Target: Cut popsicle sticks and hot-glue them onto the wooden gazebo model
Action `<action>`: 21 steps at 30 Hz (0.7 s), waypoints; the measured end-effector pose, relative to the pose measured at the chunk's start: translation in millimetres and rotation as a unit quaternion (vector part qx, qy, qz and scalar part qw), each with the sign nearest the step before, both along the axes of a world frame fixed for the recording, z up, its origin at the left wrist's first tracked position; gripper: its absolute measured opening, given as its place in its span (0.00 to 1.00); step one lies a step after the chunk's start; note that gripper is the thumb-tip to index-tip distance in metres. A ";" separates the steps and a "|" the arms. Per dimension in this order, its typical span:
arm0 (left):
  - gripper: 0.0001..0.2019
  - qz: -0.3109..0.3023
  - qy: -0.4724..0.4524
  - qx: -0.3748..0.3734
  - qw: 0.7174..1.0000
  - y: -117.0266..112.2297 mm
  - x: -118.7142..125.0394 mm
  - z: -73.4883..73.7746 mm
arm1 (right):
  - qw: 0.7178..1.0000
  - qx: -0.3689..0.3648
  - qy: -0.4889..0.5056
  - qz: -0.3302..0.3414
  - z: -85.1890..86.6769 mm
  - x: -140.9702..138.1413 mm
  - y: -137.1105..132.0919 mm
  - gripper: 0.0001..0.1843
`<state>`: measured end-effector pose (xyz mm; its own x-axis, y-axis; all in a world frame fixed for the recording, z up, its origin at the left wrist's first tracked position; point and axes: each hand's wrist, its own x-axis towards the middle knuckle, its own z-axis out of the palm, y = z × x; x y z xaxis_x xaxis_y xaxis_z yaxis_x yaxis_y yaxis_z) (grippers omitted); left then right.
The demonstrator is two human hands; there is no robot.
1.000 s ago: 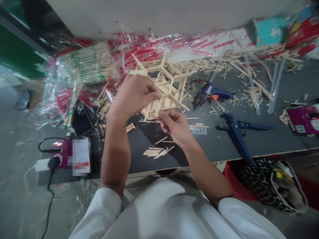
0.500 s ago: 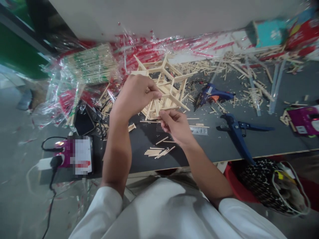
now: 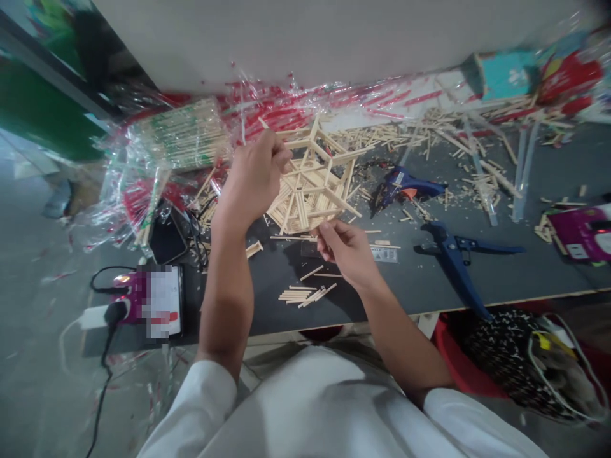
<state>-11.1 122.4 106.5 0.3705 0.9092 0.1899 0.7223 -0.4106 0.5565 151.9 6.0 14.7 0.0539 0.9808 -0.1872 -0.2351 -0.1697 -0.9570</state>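
A frame model glued from thin wooden sticks (image 3: 312,184) is held above the dark table (image 3: 429,280). My left hand (image 3: 255,178) is closed on its upper left part, fingers pinching a stick near the top. My right hand (image 3: 346,251) pinches the model's lower edge between thumb and fingers. A small pile of cut sticks (image 3: 305,294) lies on the table below my right hand.
A blue glue gun (image 3: 405,187) and a blue cutter (image 3: 458,257) lie to the right. Wrapped stick bundles (image 3: 184,133) sit back left amid crumpled plastic. A phone (image 3: 165,238) and a purple charger box (image 3: 153,302) lie left. Stick offcuts litter the back right. A bag (image 3: 525,356) sits below the table edge.
The stick model has tilted and turned in my hands, its flat face now more towards me. My left hand shifted up to its top; my right hand slid slightly right.
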 end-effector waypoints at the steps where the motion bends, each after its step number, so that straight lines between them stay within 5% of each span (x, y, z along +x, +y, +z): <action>1: 0.09 0.000 -0.009 0.009 1.000 -0.6 -1.3 0.6 | 1.000 0.014 -0.021 -0.009 -1.2 4.7 -4.6 0.27; 6: 0.16 0.020 0.002 0.039 0.999 -4.3 -8.8 8.1 | 0.971 0.055 -0.213 -0.098 -11.6 39.0 -43.0 0.22; 12: 0.22 0.037 0.003 0.022 0.999 -1.6 -17.8 16.4 | 0.863 0.049 -0.458 -0.205 -38.6 90.4 -93.6 0.19; 17: 0.03 0.066 -0.020 0.011 0.998 1.8 -25.0 17.3 | 0.832 0.079 -0.511 -0.201 -48.4 104.9 -105.4 0.17; 21: 0.12 0.060 -0.036 0.034 0.997 9.4 -35.9 10.6 | 0.825 0.108 -0.520 -0.194 -49.8 102.9 -100.5 0.16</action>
<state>-46.9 131.9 117.1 0.2429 0.9303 0.2749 0.7283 -0.3621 0.5817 254.8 -94.5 -35.2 0.3921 0.8569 0.3348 0.7354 -0.0733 -0.6736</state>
